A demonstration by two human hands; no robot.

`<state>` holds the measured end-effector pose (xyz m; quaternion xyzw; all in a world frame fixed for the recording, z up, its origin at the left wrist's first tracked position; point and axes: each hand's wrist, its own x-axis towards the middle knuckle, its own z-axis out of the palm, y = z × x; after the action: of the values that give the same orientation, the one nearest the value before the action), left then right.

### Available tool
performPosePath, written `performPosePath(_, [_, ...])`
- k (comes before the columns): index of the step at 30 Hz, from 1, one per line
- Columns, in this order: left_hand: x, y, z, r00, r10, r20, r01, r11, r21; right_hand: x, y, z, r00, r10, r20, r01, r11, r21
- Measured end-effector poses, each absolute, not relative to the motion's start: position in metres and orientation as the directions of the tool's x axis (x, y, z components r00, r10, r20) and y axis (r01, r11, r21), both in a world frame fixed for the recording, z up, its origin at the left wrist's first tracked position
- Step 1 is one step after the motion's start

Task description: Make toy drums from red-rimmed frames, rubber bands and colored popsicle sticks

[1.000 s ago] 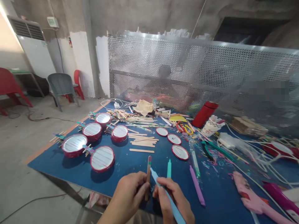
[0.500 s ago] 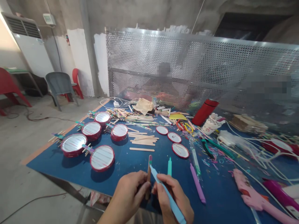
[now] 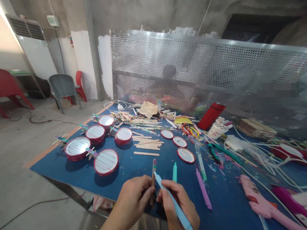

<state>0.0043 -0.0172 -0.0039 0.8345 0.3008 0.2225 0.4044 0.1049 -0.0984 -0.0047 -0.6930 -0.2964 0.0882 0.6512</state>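
- I see the left hand (image 3: 135,195) with thumb and fingers pinched shut on the lower part of a flat wooden stick (image 3: 154,167), at the near edge of the table (image 3: 129,183)
- The right hand (image 3: 179,199) is closed around a light blue marker (image 3: 174,204) in a writing grip, its tip aimed far and left
- The stick's long axis runs near to far, its purple and green end pointing away from me; it lies between the two hands, right of the left fingertips and left of the right ones
- The marker slants across from near right, so its tip meets the stick's right side just nearer than the green band; I judge it touching, though I can't be sure from this angle
- Right of the stick, a teal marker (image 3: 175,172) lies just beyond the right hand, and a purple marker (image 3: 203,190) lies further right
- The patterned paper cup (image 3: 216,130), far right, leans over with several pen-like things in its mouth; the red bottle (image 3: 211,116) beside it leans too, and I can't see inside
- Straight beyond the hands I get loose plain sticks (image 3: 146,153), with red-rimmed round pieces (image 3: 106,162) to the left and small red-rimmed discs (image 3: 186,155) to the right, the nearest disc carrying a short pale piece
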Motion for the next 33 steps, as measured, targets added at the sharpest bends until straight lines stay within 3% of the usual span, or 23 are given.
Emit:
performPosePath(20, [0.004,-0.017,-0.002,0.706,0.698,0.121,0.351,-0.493,0.796,0.106,-0.099,-0.012,0.804,0.533,0.263,0.309,0.003,-0.951])
performPosePath(27, [0.004,-0.019,0.0,0.718,0.687,0.111,0.339,-0.485,0.806,0.107,-0.097,-0.015,0.859,0.498,0.119,0.068,0.12,-0.991])
performPosePath(33, [0.004,-0.019,0.002,0.714,0.692,0.1,0.36,-0.486,0.796,0.106,-0.098,-0.021,0.828,0.529,0.186,0.138,0.13,-0.982])
